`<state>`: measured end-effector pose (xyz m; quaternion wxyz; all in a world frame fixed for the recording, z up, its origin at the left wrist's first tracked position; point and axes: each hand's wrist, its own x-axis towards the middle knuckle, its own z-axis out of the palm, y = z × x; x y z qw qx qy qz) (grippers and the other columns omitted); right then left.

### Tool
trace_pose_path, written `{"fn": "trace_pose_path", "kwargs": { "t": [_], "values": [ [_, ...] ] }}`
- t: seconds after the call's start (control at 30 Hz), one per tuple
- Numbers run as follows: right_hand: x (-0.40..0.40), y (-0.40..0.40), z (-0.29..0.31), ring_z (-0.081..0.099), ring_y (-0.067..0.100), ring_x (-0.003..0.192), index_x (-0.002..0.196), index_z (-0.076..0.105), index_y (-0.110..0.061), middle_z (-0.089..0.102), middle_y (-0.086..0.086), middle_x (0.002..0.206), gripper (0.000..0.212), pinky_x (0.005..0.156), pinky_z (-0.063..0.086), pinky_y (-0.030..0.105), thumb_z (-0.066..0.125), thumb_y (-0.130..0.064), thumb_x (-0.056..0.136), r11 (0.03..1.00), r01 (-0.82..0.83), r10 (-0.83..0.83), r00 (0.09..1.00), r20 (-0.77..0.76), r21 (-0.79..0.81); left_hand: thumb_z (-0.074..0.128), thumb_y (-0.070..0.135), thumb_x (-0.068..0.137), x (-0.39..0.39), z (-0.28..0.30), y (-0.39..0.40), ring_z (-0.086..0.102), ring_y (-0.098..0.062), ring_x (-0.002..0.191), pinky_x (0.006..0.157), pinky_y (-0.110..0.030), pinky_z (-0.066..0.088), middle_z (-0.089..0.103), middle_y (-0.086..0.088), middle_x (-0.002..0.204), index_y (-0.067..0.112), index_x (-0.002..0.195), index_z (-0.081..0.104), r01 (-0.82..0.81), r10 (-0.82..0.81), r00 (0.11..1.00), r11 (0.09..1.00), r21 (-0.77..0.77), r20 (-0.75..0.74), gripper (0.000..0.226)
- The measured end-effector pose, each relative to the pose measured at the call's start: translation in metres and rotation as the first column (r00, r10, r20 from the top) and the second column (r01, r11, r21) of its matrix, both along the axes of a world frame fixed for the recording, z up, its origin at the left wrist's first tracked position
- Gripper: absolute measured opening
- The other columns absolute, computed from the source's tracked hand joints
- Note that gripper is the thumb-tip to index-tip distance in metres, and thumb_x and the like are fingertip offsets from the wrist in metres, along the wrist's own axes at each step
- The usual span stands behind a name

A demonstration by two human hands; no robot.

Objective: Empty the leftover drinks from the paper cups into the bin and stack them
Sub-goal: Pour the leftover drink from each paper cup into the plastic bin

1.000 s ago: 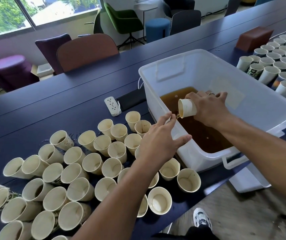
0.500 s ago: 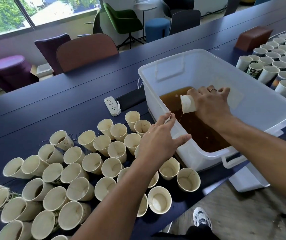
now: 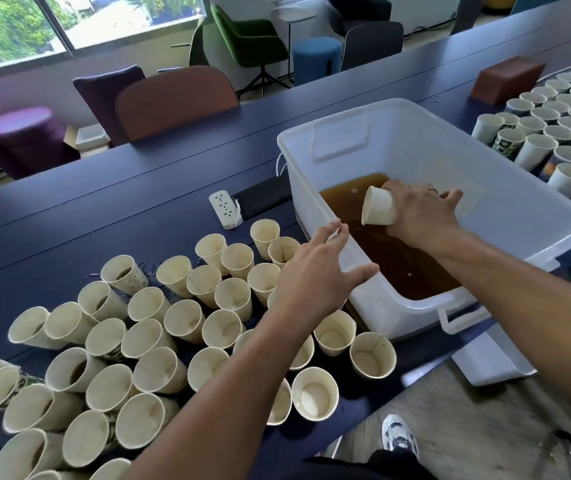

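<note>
A clear plastic bin (image 3: pixel 505 216) stands on the dark blue table with brown liquid (image 3: pixel 391 261) pooled in its near half. My right hand (image 3: pixel 419 213) grips a white paper cup (image 3: pixel 377 206) inside the bin, tipped with its mouth facing left and down over the liquid. My left hand (image 3: pixel 315 271) hovers at the bin's left wall with fingers spread and straight, holding nothing. Several paper cups (image 3: pixel 159 337) crowd the table on the left, some with brown dregs.
More paper cups (image 3: pixel 561 123) stand in rows at the far right beside a brown box (image 3: pixel 505 77). A white power strip (image 3: pixel 225 209) lies left of the bin. The bin's lid (image 3: pixel 491 358) sticks out under its near edge. Chairs line the table's far side.
My right hand has tipped the cup further over and shifted it slightly deeper into the bin. The left hand has stayed at the bin's wall.
</note>
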<state>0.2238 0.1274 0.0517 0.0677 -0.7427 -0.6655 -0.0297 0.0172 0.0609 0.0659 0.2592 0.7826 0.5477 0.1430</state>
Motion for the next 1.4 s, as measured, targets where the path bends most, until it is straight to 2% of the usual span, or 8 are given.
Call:
{"fn": "trace_pose_path", "kwargs": {
  "t": [0.23,0.4,0.53,0.77,0.93,1.07,1.27,1.4],
  "values": [
    [-0.029,-0.012,0.049,0.04,0.039,0.125,0.137,0.043,-0.02,0.043,0.017,0.133,0.077,0.1,0.032,0.056,0.082,-0.044,0.075,0.993,0.002,0.036,0.946,-0.322,0.116,0.067,0.048,0.093,-0.033,0.04,0.017,0.063,-0.014,0.108,0.1,-0.042,0.052,0.068,0.005,0.118,0.028,0.133,0.063,-0.12,0.154,0.924,0.986,-0.118,0.349,0.044],
    [-0.094,-0.034,0.078,0.041,0.032,0.124,0.139,0.04,-0.018,0.044,0.014,0.135,0.082,0.101,0.034,0.052,0.084,-0.043,0.074,0.943,-0.151,0.279,0.843,-0.46,0.295,0.061,0.03,0.1,-0.085,0.084,0.009,0.067,-0.008,0.069,0.057,-0.016,0.05,0.074,-0.004,0.091,0.017,0.112,0.069,-0.274,0.259,0.807,0.96,-0.053,0.53,0.019],
    [-0.154,-0.058,0.065,0.046,0.029,0.122,0.141,0.04,-0.017,0.049,0.011,0.136,0.09,0.101,0.039,0.053,0.089,-0.036,0.069,0.895,-0.342,0.446,0.716,-0.537,0.288,0.062,0.027,0.1,-0.129,0.08,-0.021,0.057,-0.005,0.052,0.051,-0.015,0.044,0.073,0.002,0.075,0.016,0.099,0.071,-0.392,0.357,0.739,0.918,-0.066,0.571,0.015],
    [-0.237,-0.105,-0.005,0.048,0.023,0.12,0.132,0.046,-0.028,0.053,-0.007,0.124,0.082,0.102,0.032,0.05,0.09,-0.041,0.064,0.817,-0.571,0.469,0.584,-0.663,0.076,0.071,0.018,0.092,-0.201,0.007,-0.095,0.05,0.003,0.045,0.056,-0.014,0.04,0.059,0.016,0.048,0.016,0.08,0.069,-0.639,0.667,0.553,0.724,-0.26,0.5,0.013],
    [-0.282,-0.116,-0.016,0.042,0.0,0.108,0.136,0.047,-0.036,0.042,-0.028,0.117,0.082,0.105,0.034,0.048,0.087,-0.049,0.065,0.664,-0.748,0.526,0.446,-0.724,0.022,0.071,0.018,0.092,-0.244,-0.015,-0.128,0.06,0.001,0.052,0.058,-0.015,0.046,0.067,0.013,0.057,0.019,0.077,0.07,-0.782,0.787,0.424,0.568,-0.257,0.449,0.015],
    [-0.318,-0.11,-0.028,0.049,-0.004,0.109,0.133,0.039,-0.052,0.05,-0.03,0.117,0.067,0.101,0.041,0.046,0.058,-0.076,0.072,0.545,-0.838,0.56,0.34,-0.755,0.027,0.071,0.025,0.092,-0.284,-0.02,-0.15,0.06,0.001,0.054,0.059,-0.016,0.045,0.068,0.015,0.061,0.026,0.077,0.069,-0.882,0.846,0.311,0.427,-0.201,0.433,0.015],
    [-0.383,-0.108,-0.036,0.056,0.001,0.098,0.124,0.056,-0.036,0.059,-0.019,0.102,0.036,0.084,0.043,0.027,0.055,-0.056,0.094,0.46,-0.888,0.587,0.292,-0.755,0.015,0.069,0.022,0.092,-0.367,-0.017,-0.181,0.061,-0.001,0.062,0.067,-0.025,0.046,0.07,0.011,0.074,0.018,0.086,0.073,-0.986,0.901,0.116,0.155,-0.059,0.419,0.007],
    [-0.428,-0.121,-0.048,0.054,0.004,0.091,0.107,0.068,-0.032,0.061,-0.019,0.094,0.022,0.088,0.045,0.039,0.058,-0.047,0.095,0.286,-0.955,0.757,0.278,-0.591,-0.083,0.067,0.025,0.088,-0.426,-0.031,-0.195,0.062,-0.014,0.074,0.069,-0.024,0.044,0.065,0.011,0.073,0.022,0.086,0.07,-1.0,0.941,-0.011,-0.012,0.001,0.337,0.005]
  ]
}}
